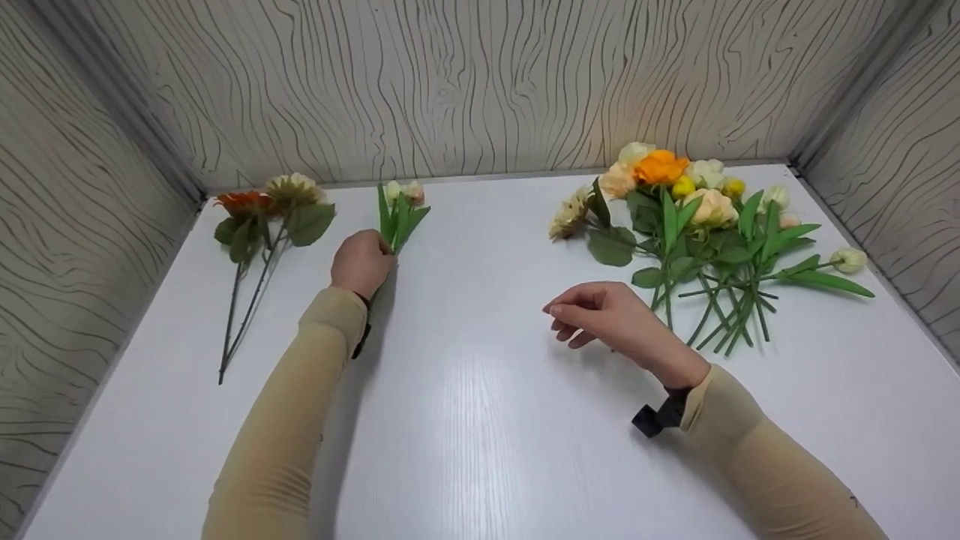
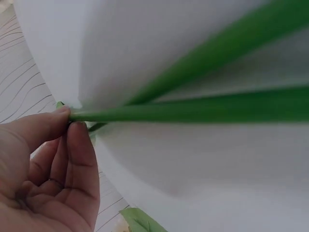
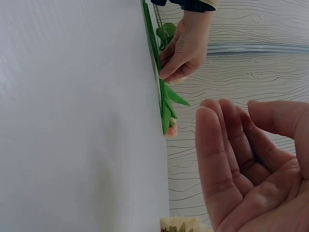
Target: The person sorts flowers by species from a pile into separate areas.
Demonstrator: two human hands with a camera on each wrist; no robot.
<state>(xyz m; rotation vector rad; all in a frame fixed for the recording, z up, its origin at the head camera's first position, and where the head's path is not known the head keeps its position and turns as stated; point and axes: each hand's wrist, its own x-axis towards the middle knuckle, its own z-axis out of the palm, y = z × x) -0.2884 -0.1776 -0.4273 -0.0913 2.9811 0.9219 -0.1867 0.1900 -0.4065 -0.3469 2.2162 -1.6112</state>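
Near the back edge of the table, my left hand (image 1: 364, 262) pinches the stem of a tulip in a small pair of tulips (image 1: 403, 217), one whitish and one pink, with green leaves. In the left wrist view, thumb and forefinger close on one green stem (image 2: 203, 110); a second stem (image 2: 212, 55) runs behind it, and whether it is held I cannot tell. My right hand (image 1: 619, 322) hovers over the table to the right of the middle, fingers loosely bent. The right wrist view shows nothing between its fingers (image 3: 215, 154) and thumb.
A pile of mixed flowers (image 1: 712, 225), orange, peach, yellow and white, lies at the right with stems crossing toward me. Two long-stemmed flowers, one rust-red (image 1: 244, 202) and one cream (image 1: 295, 190), lie at the left. Patterned panels (image 1: 480, 90) wall the white table (image 1: 465, 420).
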